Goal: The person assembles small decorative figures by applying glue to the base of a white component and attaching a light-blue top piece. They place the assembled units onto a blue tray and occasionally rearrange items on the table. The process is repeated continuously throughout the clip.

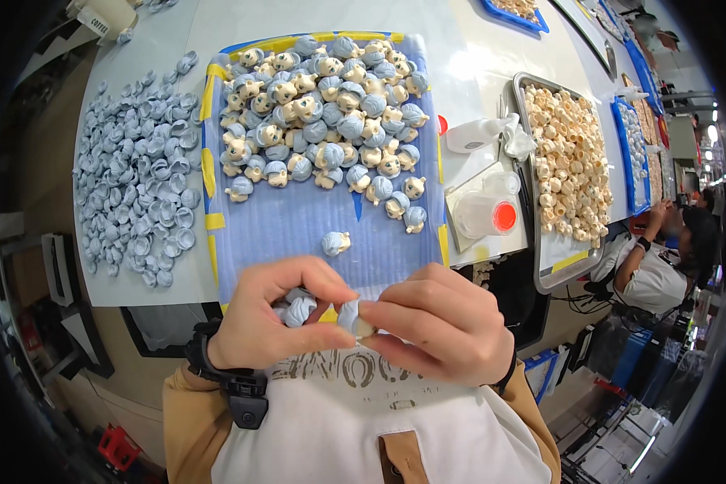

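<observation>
Hands: I see left hand point(258, 313) and right hand point(453, 324) pinching one blue-haired doll head point(352, 318), frame's lower centre.
Blue hair pieces point(300, 309): cupped in the left.
Slip risk: crowded grip could, I think, drop one.

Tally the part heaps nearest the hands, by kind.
Pale-blue shells: 1 heap
Blue-haired doll heads: 1 heap
Cream parts in the metal tray: 1 heap
Total: 3 heaps
Excluded: pieces in the left hand and right hand.
</observation>
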`<state>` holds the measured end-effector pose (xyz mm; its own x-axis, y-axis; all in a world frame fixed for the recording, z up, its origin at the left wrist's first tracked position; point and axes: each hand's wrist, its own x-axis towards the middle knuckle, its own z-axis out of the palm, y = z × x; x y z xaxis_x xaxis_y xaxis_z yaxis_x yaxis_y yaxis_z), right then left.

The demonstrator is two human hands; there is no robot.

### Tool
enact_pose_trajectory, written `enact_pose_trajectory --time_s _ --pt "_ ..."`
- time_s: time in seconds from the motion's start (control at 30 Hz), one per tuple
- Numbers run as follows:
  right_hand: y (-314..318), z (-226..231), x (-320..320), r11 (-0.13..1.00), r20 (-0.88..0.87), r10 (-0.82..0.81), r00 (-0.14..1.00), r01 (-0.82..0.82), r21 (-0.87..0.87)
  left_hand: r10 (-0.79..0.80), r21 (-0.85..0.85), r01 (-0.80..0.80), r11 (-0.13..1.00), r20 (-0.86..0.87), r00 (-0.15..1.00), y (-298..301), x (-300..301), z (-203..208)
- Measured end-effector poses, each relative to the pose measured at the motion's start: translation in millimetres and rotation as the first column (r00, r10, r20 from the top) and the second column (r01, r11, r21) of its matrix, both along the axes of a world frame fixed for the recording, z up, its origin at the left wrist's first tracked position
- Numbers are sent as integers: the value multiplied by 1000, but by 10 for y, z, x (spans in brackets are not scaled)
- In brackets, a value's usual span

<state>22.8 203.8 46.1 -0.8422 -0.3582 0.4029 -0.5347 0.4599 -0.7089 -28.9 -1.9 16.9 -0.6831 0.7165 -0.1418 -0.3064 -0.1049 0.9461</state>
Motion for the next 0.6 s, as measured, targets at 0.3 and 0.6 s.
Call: enact_pose_trajectory --time_s 0.3,0.6 --pt "-236 -132 -95 937 -288 -238 927 297 181 45 6 -54 998 484 874 3 53 -39" --pt "-90 -227 -76 958 -99 -68 993 93 270 -82 -91 139 986 457 885 -53 1 -38"
